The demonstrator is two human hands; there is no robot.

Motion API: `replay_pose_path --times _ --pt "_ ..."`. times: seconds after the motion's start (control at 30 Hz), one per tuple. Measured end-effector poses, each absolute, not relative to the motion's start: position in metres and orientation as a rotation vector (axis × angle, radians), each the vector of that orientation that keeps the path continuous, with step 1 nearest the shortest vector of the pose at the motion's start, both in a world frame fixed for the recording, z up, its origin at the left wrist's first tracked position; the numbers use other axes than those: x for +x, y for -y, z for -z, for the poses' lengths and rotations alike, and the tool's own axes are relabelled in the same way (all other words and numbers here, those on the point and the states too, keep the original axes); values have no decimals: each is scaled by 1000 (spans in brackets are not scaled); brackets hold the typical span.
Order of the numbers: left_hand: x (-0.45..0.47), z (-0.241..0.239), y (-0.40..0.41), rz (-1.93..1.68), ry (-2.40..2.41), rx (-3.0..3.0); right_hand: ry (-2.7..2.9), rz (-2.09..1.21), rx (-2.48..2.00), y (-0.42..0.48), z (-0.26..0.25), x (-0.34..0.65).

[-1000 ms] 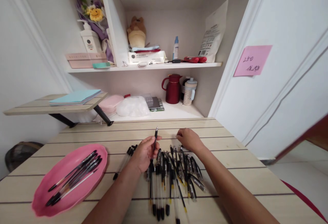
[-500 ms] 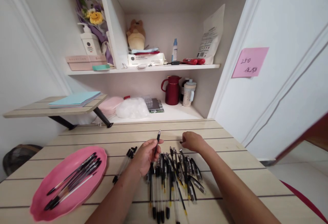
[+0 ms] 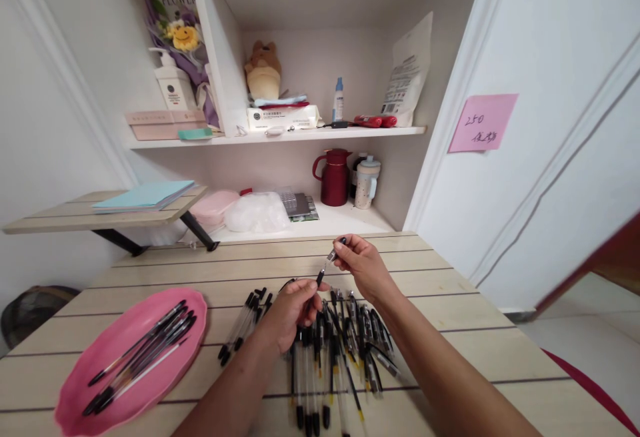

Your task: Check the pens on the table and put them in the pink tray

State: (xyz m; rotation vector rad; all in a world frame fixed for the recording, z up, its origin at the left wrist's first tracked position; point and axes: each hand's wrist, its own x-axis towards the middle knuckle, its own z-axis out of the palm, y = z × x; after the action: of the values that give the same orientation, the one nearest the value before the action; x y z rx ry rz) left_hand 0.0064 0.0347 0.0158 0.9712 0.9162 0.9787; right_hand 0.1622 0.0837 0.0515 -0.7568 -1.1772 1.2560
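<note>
Pen is pinched in the left hand over the table, toward its far edge. A cap is pinched in the right hand, just by the tip. They should be lined up straight and joined gently. The long axis is slanted, tip pointed at the far edge, a bit right. Loose parts are spread toward the near edge.
</note>
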Motion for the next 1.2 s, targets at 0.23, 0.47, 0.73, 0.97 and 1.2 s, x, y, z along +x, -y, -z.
replay_pose_path --times 0.23,0.47,0.73,0.97,1.2 --pt "7 -17 -34 -991 -919 971 1353 -1237 -810 -82 -49 160" --pt "6 -22 -33 -1028 -840 1021 1452 -1229 -876 -82 -42 155" --pt "12 -19 -31 -1078 -963 1180 1418 -1214 -910 -80 -46 156" --pt "18 -19 -28 -1144 -990 1137 1427 -1206 -905 -77 -47 152" --pt "19 -19 -28 -1199 -1089 1216 1392 -1245 -874 -74 -51 150"
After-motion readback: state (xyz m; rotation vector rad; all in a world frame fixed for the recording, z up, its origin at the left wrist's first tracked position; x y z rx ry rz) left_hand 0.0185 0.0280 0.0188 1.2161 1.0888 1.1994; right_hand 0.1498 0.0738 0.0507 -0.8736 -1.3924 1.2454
